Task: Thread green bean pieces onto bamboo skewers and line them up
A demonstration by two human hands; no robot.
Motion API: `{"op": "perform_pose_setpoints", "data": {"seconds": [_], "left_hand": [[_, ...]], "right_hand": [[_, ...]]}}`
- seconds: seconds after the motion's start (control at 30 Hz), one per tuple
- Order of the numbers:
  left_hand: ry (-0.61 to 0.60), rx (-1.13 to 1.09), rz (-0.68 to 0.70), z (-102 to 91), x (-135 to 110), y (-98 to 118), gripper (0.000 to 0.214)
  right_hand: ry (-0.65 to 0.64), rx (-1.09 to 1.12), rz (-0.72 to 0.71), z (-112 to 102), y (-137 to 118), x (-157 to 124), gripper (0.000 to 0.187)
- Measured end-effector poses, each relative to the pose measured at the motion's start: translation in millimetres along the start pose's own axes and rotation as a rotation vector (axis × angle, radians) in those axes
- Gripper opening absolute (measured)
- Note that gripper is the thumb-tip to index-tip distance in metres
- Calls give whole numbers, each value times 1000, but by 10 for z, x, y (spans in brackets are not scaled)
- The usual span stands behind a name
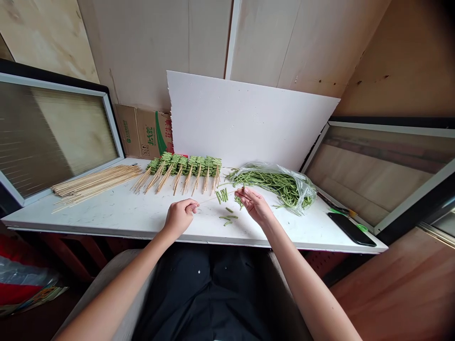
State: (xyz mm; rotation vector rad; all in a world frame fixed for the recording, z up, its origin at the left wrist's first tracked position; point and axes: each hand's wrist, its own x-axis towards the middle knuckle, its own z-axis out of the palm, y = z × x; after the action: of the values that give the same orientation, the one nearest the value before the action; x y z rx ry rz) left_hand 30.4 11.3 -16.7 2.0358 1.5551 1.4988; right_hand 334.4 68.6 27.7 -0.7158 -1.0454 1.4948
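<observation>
My left hand (179,218) is closed around the blunt end of a thin wooden skewer (208,200), which slants up to the right over the table. Several short pieces of green bean (222,195) sit side by side along its middle. At the far end, my right hand (256,204) pinches a green bean piece (243,186) against the skewer's tip; the tip itself is hidden by the fingers. Below the skewer, loose cut bean pieces (228,218) lie on the white tabletop, and a few more show beside my right fingers.
Filled bean skewers (192,166) are stacked at the back, sticks toward me. Bare skewers (95,182) lie at left. A plastic bag (302,184) holds long green beans (277,183). At right are a black phone (350,228) and scissors (334,204). A cardboard box (142,130) stands behind.
</observation>
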Motion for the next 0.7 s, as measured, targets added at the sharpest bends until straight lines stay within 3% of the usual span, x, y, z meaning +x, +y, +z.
{"op": "perform_pose_setpoints", "data": {"seconds": [0.43, 0.7], "left_hand": [[-8, 46, -29, 1, -3, -2, 26], [-1, 91, -41, -30, -7, 16, 27]], "right_hand": [[30, -200, -63, -39, -10, 5, 39], [35, -205, -64, -9, 20, -19, 38]]}}
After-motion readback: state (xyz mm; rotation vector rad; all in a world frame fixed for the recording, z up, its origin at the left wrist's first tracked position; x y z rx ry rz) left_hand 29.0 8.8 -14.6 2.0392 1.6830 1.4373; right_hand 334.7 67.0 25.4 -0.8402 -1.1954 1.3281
